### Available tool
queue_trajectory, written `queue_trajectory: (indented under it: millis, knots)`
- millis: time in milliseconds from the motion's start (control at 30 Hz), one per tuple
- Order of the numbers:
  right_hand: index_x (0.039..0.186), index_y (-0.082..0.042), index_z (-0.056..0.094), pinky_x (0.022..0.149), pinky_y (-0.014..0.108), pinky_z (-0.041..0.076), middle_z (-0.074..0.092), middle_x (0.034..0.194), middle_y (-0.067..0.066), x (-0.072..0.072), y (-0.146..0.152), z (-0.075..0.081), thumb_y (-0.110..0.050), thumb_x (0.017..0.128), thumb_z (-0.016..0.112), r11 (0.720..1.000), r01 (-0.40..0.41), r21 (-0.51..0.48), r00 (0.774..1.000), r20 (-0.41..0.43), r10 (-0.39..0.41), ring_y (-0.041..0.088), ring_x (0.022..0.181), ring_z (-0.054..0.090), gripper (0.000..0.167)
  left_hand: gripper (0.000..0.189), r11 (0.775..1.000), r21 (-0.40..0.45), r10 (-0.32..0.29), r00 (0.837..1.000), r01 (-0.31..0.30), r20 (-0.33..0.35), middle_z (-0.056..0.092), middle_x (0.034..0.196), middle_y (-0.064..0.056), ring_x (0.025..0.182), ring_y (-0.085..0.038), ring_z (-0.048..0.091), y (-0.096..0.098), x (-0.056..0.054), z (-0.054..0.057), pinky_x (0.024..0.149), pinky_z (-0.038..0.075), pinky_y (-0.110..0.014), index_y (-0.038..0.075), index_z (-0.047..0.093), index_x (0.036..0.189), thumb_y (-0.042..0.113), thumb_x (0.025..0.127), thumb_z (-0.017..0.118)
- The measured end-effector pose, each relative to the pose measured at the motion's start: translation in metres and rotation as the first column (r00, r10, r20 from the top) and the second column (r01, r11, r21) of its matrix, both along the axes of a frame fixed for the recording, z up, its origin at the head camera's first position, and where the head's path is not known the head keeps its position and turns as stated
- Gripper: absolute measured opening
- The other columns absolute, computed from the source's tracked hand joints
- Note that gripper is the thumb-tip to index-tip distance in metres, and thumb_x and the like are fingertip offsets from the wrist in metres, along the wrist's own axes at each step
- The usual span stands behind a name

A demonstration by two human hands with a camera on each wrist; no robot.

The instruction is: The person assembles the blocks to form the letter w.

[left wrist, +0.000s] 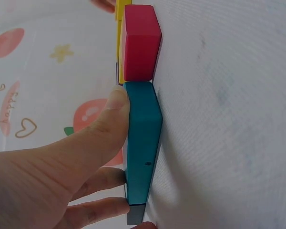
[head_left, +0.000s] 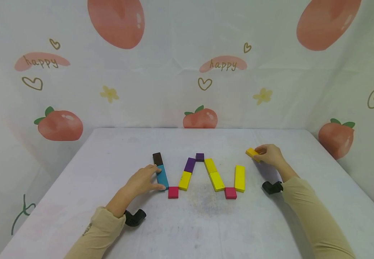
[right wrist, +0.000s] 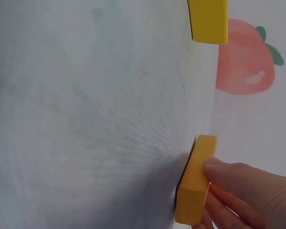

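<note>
A zigzag of flat coloured blocks lies on the white table. At its left end, my left hand (head_left: 142, 180) rests on a blue block (head_left: 162, 178), thumb by the near end and fingers towards the far end. A dark brown block (head_left: 157, 158) touches that far end. In the left wrist view the thumb (left wrist: 116, 102) lies against the blue block's edge, beside a red block (left wrist: 142, 43). At the right, my right hand (head_left: 270, 154) pinches an orange-yellow block (head_left: 252, 153), apart from the row. The right wrist view shows this block (right wrist: 196, 181) tilted, close to the table.
The row continues with yellow (head_left: 185, 180) and purple (head_left: 190, 165) blocks, a small purple block (head_left: 200, 157) at the peak, two yellow blocks sloping down, a second red block (head_left: 230, 193) and a long yellow block (head_left: 240, 178). A fruit-printed cloth (head_left: 167, 93) hangs behind.
</note>
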State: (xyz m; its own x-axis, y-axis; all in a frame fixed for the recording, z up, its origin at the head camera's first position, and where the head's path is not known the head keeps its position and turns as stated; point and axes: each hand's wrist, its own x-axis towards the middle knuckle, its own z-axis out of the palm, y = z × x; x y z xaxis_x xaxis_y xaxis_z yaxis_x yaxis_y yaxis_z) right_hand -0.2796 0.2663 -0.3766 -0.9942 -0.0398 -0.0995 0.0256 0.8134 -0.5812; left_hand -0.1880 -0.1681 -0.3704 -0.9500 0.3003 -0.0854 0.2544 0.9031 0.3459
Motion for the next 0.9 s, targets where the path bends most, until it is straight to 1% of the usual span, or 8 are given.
queue_trajectory:
  millis: [233, 467, 567, 900]
  knots:
    - [0.124, 0.007, 0.053, 0.092, 0.046, 0.051, 0.054, 0.126, 0.029, 0.000, -0.002, 0.002, -0.017, 0.087, 0.063, 1.000, 0.008, -0.024, 1.000, 0.013, -0.008, 0.039, 0.111, 0.053, 0.045, 0.065, 1.000, -0.009, 0.002, 1.000, -0.002, -0.003, 0.048, 0.135, -0.024, 0.119, -0.042, 0.049, 0.000, 0.000, -0.001, 0.099, 0.044, -0.052, 0.000, 0.054, 0.127, 0.036, 0.076, 0.075]
    - [0.123, 0.008, 0.053, 0.094, 0.049, 0.049, 0.054, 0.125, 0.030, 0.004, -0.008, 0.006, -0.018, 0.088, 0.062, 0.997, -0.020, -0.069, 1.000, -0.015, 0.019, 0.041, 0.111, 0.054, 0.044, 0.066, 1.000, -0.013, -0.002, 1.000, 0.002, -0.003, 0.048, 0.136, -0.024, 0.120, -0.042, 0.049, 0.000, 0.001, 0.001, 0.099, 0.044, -0.052, 0.000, 0.054, 0.127, 0.037, 0.076, 0.075]
    - [0.121, 0.007, 0.054, 0.095, 0.048, 0.049, 0.055, 0.124, 0.029, 0.005, -0.012, 0.006, -0.018, 0.088, 0.063, 0.996, -0.020, -0.084, 1.000, -0.014, 0.019, 0.040, 0.111, 0.055, 0.043, 0.065, 1.000, -0.013, -0.003, 1.000, 0.003, -0.002, 0.048, 0.136, -0.025, 0.120, -0.042, 0.049, -0.001, 0.000, 0.000, 0.099, 0.045, -0.052, 0.000, 0.054, 0.127, 0.037, 0.077, 0.075]
    - [0.119, 0.006, 0.056, 0.094, 0.046, 0.050, 0.057, 0.121, 0.027, 0.005, -0.026, 0.006, -0.021, 0.088, 0.063, 0.995, -0.044, -0.091, 0.999, -0.015, 0.043, 0.037, 0.107, 0.056, 0.042, 0.066, 1.000, -0.009, -0.004, 1.000, 0.003, -0.005, 0.047, 0.136, -0.025, 0.119, -0.042, 0.049, -0.001, -0.001, -0.001, 0.099, 0.044, -0.052, 0.000, 0.053, 0.128, 0.036, 0.077, 0.075]
